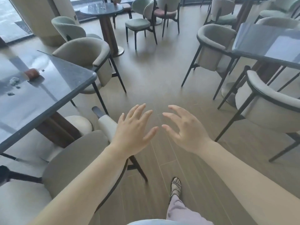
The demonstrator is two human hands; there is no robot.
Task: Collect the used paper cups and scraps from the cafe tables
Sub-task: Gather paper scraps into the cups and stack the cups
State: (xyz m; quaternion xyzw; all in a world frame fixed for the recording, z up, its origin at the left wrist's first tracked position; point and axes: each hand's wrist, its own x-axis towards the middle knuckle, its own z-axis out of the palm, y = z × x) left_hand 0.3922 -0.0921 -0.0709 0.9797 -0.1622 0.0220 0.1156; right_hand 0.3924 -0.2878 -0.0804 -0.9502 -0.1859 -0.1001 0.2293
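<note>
- Head view, near: the left hand [133,132] and the right hand [186,133] hang over the floor [154,75], fingers spread and relaxed, grasping nothing, well apart from any litter.
- Head view, left side: a brown paper cup [32,73] lies tipped on its side on the dark bench [56,88]. A crumpled scrap [14,81] sits near it, with smaller bits [11,94] closer to the person's side.
- Head view, far end: a round bench [100,8] carries what may be a second cup [114,0], too small to be sure.
- Judgement: the step in hand looks like the approach to the dark bench. A chair [78,153] stands between the person and it, so stepping round seems wiser than leaning over the backrest. The brown paper cup may roll, so one hand should wrap its body. The other can gather the crumpled scrap first and pinch up the smaller bits last.
</note>
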